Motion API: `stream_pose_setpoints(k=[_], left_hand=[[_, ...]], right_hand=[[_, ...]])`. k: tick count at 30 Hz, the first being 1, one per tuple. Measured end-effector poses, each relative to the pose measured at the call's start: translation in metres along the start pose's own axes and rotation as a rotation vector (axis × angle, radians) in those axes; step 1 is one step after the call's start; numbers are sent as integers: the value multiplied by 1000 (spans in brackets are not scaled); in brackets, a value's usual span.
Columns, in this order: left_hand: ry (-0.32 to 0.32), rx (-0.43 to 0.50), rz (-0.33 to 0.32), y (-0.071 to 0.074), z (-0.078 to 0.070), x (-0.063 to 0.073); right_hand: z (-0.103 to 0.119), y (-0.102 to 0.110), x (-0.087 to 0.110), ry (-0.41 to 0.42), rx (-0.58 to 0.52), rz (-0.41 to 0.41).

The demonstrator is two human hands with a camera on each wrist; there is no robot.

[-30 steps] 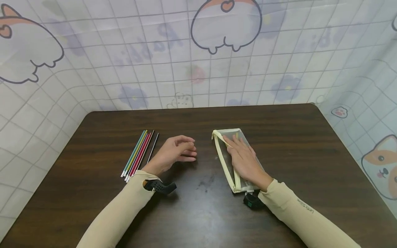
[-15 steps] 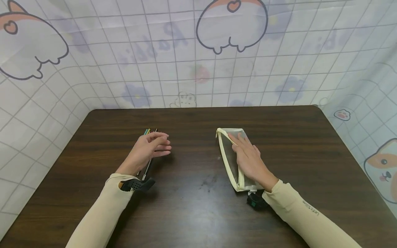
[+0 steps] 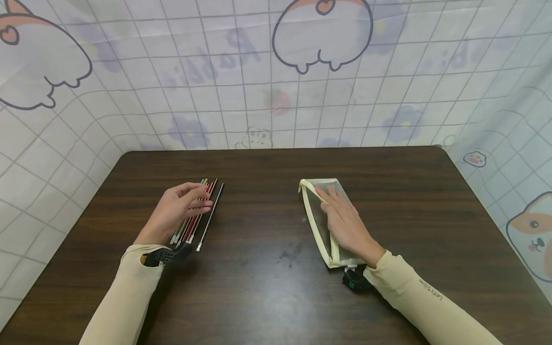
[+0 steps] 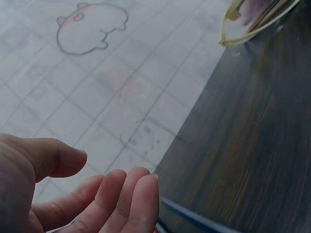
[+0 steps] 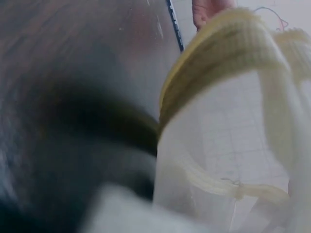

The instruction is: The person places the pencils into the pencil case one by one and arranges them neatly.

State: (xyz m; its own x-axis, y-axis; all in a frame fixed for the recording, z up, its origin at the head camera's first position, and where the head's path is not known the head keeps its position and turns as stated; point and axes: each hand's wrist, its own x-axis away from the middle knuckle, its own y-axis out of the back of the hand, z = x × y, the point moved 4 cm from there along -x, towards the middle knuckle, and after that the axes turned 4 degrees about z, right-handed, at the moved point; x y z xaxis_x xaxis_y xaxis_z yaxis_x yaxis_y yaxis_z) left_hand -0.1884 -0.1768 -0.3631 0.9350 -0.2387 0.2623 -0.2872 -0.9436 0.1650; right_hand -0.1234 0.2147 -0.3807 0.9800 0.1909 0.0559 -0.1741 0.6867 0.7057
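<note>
On the table point(image 3: 258, 215), right fingers point(image 3: 335, 200) touch a translucent pouch point(image 3: 335, 249) (mouth gaping).

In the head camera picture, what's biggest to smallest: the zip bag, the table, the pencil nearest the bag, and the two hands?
1. Table
2. Zip bag, partly covered
3. Left hand and right hand: too alike to rank
4. Pencil nearest the bag, very thin
</note>
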Motion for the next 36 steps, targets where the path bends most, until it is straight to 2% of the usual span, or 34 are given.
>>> stream_pose_setpoints(k=[4,8,17,23,31,36], left_hand=[[9,-8,-13,17,6,2],[15,5,-22,28,11,3],[27,-47,-56,45,19,1],[46,-56,-44,54,25,1],[63,-159,-38,58,32,0],[72,-337,-19,56,35,1]], right_hand=[[0,-2,0,1,25,9],[0,-3,0,9,50,10],[1,-1,0,10,67,9],[1,-1,0,5,62,12],[2,-1,1,6,69,12],[0,-3,-1,-2,69,14]])
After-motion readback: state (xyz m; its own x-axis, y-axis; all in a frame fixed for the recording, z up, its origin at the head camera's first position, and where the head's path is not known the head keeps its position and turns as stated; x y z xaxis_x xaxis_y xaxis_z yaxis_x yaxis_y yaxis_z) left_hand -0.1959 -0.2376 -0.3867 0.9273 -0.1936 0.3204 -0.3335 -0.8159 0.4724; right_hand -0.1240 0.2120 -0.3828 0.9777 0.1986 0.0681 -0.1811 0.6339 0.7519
